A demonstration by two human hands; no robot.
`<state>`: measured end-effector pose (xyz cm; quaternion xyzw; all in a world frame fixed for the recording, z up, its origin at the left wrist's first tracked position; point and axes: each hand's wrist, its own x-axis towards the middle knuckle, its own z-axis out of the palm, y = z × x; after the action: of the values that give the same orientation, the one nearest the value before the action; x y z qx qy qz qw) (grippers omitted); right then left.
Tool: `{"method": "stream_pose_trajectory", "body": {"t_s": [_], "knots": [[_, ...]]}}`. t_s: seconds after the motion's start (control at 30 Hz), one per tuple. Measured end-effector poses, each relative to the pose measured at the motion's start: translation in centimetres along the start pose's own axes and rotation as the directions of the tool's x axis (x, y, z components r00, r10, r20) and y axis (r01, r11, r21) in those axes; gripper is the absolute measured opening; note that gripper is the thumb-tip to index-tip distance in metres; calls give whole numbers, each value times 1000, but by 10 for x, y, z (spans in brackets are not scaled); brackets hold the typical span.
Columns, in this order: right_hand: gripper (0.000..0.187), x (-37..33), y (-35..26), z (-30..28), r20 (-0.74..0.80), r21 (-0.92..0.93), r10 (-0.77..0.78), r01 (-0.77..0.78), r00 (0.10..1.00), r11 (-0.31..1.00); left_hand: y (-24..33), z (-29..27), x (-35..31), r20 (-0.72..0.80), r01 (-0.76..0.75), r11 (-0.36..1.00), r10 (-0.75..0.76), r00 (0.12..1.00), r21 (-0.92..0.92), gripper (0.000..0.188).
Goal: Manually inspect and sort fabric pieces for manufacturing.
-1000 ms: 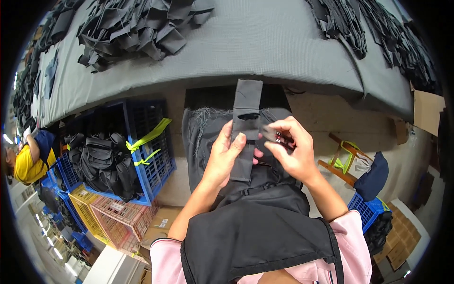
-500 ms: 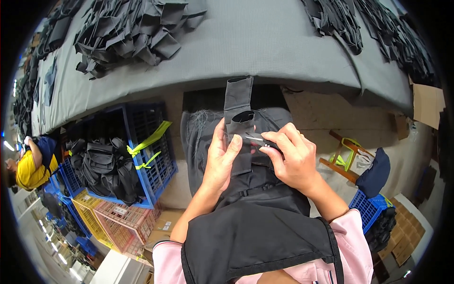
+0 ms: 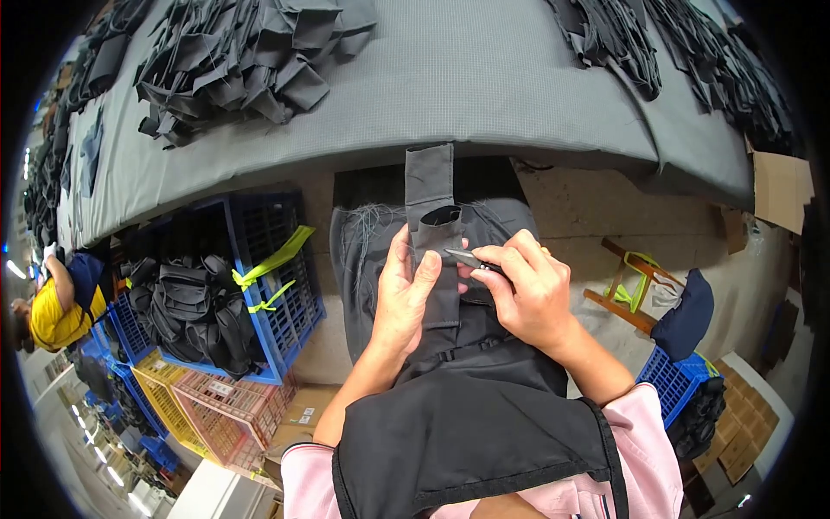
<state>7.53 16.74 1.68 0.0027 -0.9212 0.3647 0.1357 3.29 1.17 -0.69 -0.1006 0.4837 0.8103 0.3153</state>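
1 grey strip (image 3: pixel 430 173), pinched in the left hand (image 3: pixel 403 298) by the near edge of the table (image 3: pixel 484 95), is best kept taut, the pointed tool (image 3: pixel 467 258) in the closed right hand (image 3: pixel 538 290) angled off skin.

No lettering can be read: a small white rectangular label (image 3: pixel 221 387) on the pink plastic lattice crate (image 3: pixel 237 401) and the small white labels (image 3: pixel 306 413) on the brown cardboard box (image 3: pixel 313 397) show only blurred marks (too tiny to decipher).
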Motion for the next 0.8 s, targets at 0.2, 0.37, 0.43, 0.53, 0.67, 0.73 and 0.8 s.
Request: {"method": "stream_pose_trajectory", "body": {"t_s": [0.2, 0.37, 0.43, 0.53, 0.67, 0.73, 0.8], "knots": [[18, 5, -2, -3, -37, 167, 83, -76, 996, 983, 6, -4, -1, -15, 97, 994, -97, 995, 58, 53], [16, 12, 3, -8, 115, 223, 78, -102, 990, 969, 8, -11, -3, 78, 172, 974, -185, 980, 151, 50], [17, 16, 0, -15, 197, 232, 36, -82, 980, 969, 9, -13, -5, 85, 182, 967, -199, 976, 181, 49], [21, 22, 1, -14, 303, 202, 43, -108, 952, 973, 12, -11, -5, 85, 193, 950, -220, 972, 247, 46], [24, 26, 4, -20, 400, 173, 26, -103, 916, 980, 19, -15, -6, 115, 166, 864, -248, 962, 475, 47], [24, 28, 8, -20, 425, 202, -16, -78, 905, 976, 21, -16, -7, 144, 140, 839, -250, 958, 525, 47], [25, 29, 13, -19, 446, 232, -58, -53, 893, 971, 23, -16, -8, 196, 145, 842, -283, 939, 519, 48]]}}
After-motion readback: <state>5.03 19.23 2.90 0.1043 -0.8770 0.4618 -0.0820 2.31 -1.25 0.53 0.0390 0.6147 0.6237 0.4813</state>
